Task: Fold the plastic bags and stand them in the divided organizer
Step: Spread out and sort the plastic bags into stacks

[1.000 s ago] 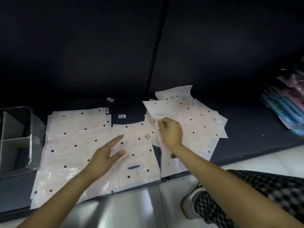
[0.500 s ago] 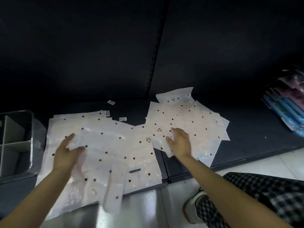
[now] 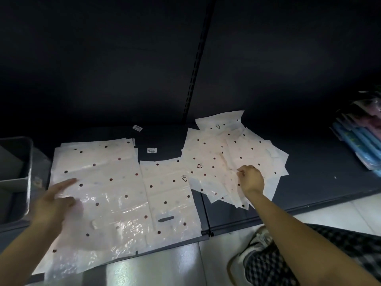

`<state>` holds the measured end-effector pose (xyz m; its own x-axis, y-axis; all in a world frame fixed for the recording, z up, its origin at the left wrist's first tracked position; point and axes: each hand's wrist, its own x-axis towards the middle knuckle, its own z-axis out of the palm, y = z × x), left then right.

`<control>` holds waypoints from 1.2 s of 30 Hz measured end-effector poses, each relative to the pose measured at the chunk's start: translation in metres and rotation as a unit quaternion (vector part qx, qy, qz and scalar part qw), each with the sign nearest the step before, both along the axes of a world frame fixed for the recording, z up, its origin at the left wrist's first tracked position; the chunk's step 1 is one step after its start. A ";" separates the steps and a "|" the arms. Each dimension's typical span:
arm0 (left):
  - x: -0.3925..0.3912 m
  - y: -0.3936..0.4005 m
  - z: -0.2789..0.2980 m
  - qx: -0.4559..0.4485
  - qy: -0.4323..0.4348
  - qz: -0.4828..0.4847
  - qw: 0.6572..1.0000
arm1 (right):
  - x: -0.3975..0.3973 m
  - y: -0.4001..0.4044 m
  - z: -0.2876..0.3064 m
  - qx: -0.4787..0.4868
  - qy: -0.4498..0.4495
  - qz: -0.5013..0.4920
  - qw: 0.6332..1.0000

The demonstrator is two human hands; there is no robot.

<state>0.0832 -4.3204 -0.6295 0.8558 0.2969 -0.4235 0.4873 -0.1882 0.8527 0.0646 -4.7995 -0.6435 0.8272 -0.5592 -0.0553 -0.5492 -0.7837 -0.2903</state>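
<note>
Left hand (image 3: 54, 203) at 8 o'clock, fingers straight, pressing flat on large dotted plastic bag (image 3: 99, 195) spread on dark shelf (image 3: 321, 172). Right hand (image 3: 250, 177) at 3 o'clock, fingers curled, pinching a sheet of loose bag pile (image 3: 224, 157). Smaller flat bag (image 3: 168, 195) between both. Divided organizer (image 3: 16, 178) at 9 o'clock, just beside large bag.

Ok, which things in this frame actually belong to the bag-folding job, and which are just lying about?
Part of the job:
- flat stack of dotted bags, left hand resting on it
- single dotted bag beside it
- loose bag pile, right hand pinching one
- grey organizer at far left

Just lying about:
- two small labels on the shelf
- blue and pink packets at right
</note>
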 end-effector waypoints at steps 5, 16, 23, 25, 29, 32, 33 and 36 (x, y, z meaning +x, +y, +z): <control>0.004 0.002 -0.006 0.210 -0.013 -0.063 0.976 | 0.003 -0.001 0.005 0.065 -0.051 -0.015 0.996; -0.032 -0.026 -0.018 0.429 -0.044 -0.442 0.787 | 0.009 0.084 0.045 0.062 -0.105 0.087 0.989; -0.034 0.014 -0.033 0.417 -0.030 -0.434 0.798 | 0.023 0.197 0.032 0.345 -0.045 0.068 0.935; -0.032 0.015 -0.029 0.418 -0.041 -0.418 0.805 | 0.026 0.216 0.027 0.373 -0.029 0.074 0.924; -0.029 -0.010 -0.016 0.419 -0.110 -0.387 0.814 | 0.027 0.220 0.023 0.383 -0.016 0.103 0.918; -0.038 -0.052 0.001 0.376 -0.175 -0.437 0.798 | 0.020 0.186 0.019 0.290 -0.062 0.116 0.948; -0.042 -0.066 0.004 0.366 -0.191 -0.464 0.784 | 0.017 0.168 0.017 0.243 -0.077 0.116 0.960; -0.062 -0.105 0.000 0.400 -0.262 -0.539 0.693 | 0.006 0.103 0.010 0.079 -0.067 0.069 0.992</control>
<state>0.0212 -4.4257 -0.6294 0.7368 -0.6749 -0.0400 -0.6419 -0.7168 0.2723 0.0704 -4.6962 -0.6331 0.9007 -0.4341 -0.0173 -0.3884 -0.7868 -0.4796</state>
